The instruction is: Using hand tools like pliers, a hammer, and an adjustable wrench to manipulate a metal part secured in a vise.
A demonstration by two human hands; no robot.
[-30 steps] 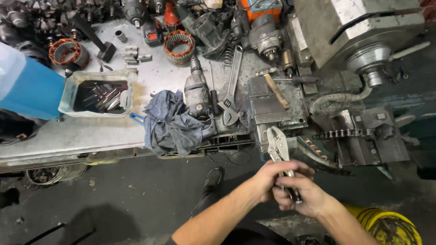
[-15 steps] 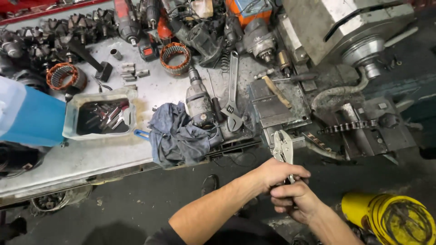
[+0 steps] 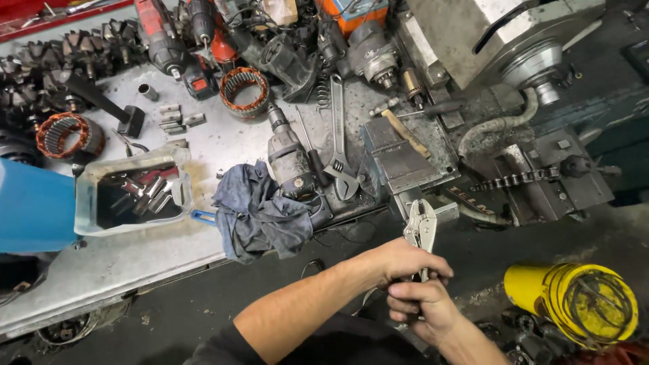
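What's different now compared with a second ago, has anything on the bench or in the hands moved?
Little has changed. Both hands have kept hold of the locking pliers, jaws pointing up; the left hand stays above, the right hand below on the handles. They have shifted only slightly within the view, as the camera tilted. On the workbench, the blue rag, the adjustable wrench and the parts tray lie as before.

Left hand (image 3: 405, 260) over right hand (image 3: 422, 307), seemingly clenched

Silver locking pliers (image 3: 420, 233) upright, jaws up, handles gripped.
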